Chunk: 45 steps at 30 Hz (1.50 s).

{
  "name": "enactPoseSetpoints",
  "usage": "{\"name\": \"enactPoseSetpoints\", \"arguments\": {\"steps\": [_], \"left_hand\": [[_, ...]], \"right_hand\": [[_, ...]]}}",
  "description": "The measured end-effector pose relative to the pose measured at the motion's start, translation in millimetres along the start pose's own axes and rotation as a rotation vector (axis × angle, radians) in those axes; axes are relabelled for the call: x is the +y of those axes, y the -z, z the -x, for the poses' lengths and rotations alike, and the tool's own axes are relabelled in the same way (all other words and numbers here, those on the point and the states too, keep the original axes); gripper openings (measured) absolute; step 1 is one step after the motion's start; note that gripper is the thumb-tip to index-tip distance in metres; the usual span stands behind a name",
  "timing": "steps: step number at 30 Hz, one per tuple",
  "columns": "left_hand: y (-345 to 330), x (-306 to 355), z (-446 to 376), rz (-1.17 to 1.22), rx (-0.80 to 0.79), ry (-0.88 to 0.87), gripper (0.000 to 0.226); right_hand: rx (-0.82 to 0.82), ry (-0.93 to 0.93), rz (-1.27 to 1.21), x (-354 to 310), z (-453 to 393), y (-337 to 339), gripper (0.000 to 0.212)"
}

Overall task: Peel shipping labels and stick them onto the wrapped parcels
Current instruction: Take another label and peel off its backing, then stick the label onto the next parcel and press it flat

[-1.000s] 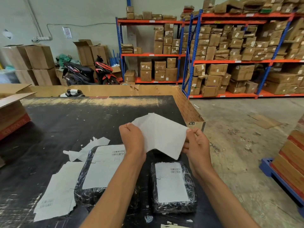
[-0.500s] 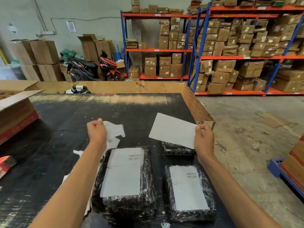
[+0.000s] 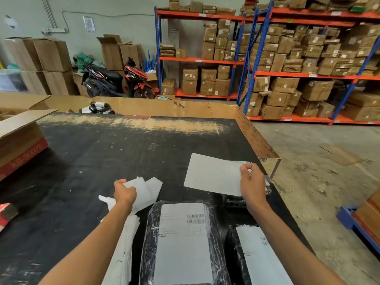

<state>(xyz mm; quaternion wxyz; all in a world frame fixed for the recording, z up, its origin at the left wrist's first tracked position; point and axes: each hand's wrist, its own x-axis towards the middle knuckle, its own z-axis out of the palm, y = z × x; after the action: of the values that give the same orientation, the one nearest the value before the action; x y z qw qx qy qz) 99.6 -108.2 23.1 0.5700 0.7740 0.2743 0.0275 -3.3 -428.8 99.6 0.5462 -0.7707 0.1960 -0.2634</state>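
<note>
My right hand (image 3: 251, 181) pinches the right edge of a white peeled label (image 3: 211, 173), held flat above a small black wrapped parcel (image 3: 235, 200) that it mostly hides. My left hand (image 3: 124, 192) grips the crumpled white backing paper (image 3: 147, 191) low over the black table (image 3: 123, 153). Two black wrapped parcels lie near me, each with a label stuck on top: a large one (image 3: 183, 241) in the middle and another (image 3: 259, 256) to its right.
Loose backing sheets (image 3: 121, 247) lie left of the large parcel. An open cardboard box (image 3: 20, 140) stands at the table's left edge, and cardboard walls (image 3: 253, 136) edge the far and right sides. More wrapped parcels (image 3: 98, 108) lie behind the far wall. Shelving and a motorbike stand beyond.
The label and its backing have come apart. My left hand has carried the backing left and down toward the table, while my right hand keeps the label over the small parcel.
</note>
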Motion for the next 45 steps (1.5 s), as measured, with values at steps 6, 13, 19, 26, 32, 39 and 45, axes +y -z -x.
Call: {"name": "enactPoseSetpoints", "arguments": {"steps": [6,13,19,26,32,39,45], "left_hand": [[-1.6,-2.3,-13.2,-0.369,-0.049,-0.118,0.054],[-9.1,55.9,41.0,-0.171,-0.114,-0.383,0.02],[-29.1,117.3,127.3,0.085,-0.339,-0.39,0.054],[-58.1,138.3,170.9,0.285,-0.644,-0.183,0.029],[-82.2,147.9,171.2,0.327,-0.645,-0.245,0.014],[-119.4,161.4,166.7,0.244,-0.759,-0.294,0.008],[-151.6,162.2,156.4,0.1,-0.906,-0.273,0.011]], "right_hand": [[0.004,0.026,0.042,4.2,0.1,-12.6,0.023],[0.003,0.194,0.026,-10.1,11.2,-25.5,0.019],[0.067,0.522,-0.009,-32.9,22.4,-19.2,0.007],[0.064,1.052,0.254,-42.6,22.7,14.1,0.015],[-0.07,1.002,0.354,-29.9,12.3,46.3,0.031],[-0.139,0.312,0.055,-1.3,-24.7,68.7,0.035],[-0.167,-0.082,-0.195,17.2,-75.9,83.6,0.001]]}}
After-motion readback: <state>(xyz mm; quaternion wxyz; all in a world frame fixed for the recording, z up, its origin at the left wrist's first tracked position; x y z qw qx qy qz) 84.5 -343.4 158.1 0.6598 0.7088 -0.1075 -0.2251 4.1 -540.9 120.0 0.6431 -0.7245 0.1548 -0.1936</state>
